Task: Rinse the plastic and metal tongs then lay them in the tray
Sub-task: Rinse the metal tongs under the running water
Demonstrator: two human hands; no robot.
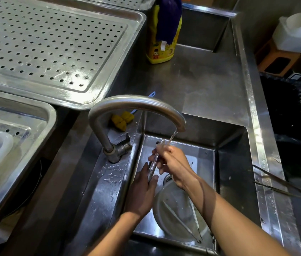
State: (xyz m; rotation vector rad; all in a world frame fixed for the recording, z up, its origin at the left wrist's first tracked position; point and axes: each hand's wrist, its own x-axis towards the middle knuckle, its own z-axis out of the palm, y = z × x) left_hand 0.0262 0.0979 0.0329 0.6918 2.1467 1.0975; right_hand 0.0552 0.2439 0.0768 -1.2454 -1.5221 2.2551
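Mid-rinse here, by the look of it. Clear plastic tongs [154, 161] held under the faucet [136, 108] stream, long axis running steeply up and away, top end right in the water, lower end down by the left hand [142, 193]. Left fingers [154, 179] wrapped round the lower end, right hand [173, 163] pinching and rubbing the upper part, so both clenched on the same piece. Hard to tell exactly where the plastic ends, what with the water and blur.

Metal tongs [181, 220] lying in a steel bowl [164, 206] in the sink [231, 163], just below the right forearm, long axis pointing toward the camera. Another dark pair [282, 183] resting on the bench rim off to the right, well apart from both hands.

Perforated tray [53, 43] sitting up and to the left, past the faucet. Probably the left hand's job for the drop-off, being nearer that side; long swing over the spout needed, so watch for clipping it.
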